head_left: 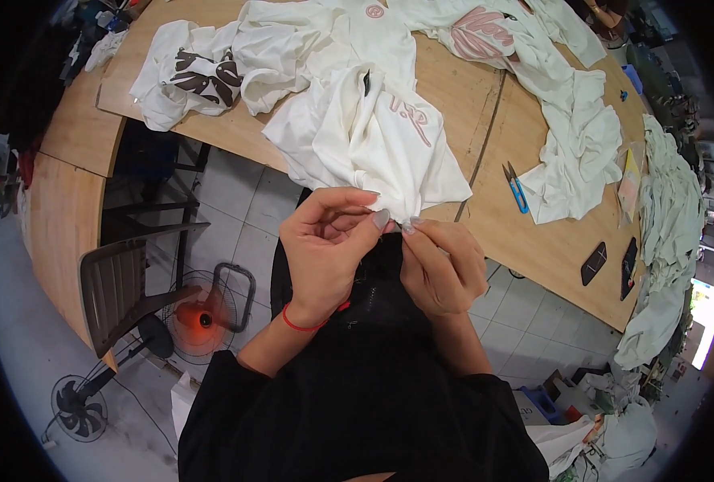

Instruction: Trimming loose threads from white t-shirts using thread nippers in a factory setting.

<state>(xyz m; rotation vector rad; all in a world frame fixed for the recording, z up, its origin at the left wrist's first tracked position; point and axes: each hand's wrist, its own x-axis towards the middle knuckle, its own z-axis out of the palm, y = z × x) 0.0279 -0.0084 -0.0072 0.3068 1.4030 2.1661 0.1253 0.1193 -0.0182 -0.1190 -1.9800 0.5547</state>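
Garment workshop: white clothes (365, 132) on wooden worktables (550, 261).

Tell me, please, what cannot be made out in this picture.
Head view: the near tip of the white garment, partly covered by the left hand and right hand.
Head view: the orange fan blades, blurred.
Head view: the far garment bearing a round pink emblem, cut off by the top edge.

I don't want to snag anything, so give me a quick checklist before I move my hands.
1. Left hand on the white shirt: ok, fingertips at its near end.
2. Right hand there too: ok, fingertips close beside the left's.
3. Shirt supported by the table: ok, mostly; its near end reaches past the edge.
4. Scissors clear of both hands: ok, lying to the right.
5. Exact part pinched: cannot tell, too small.
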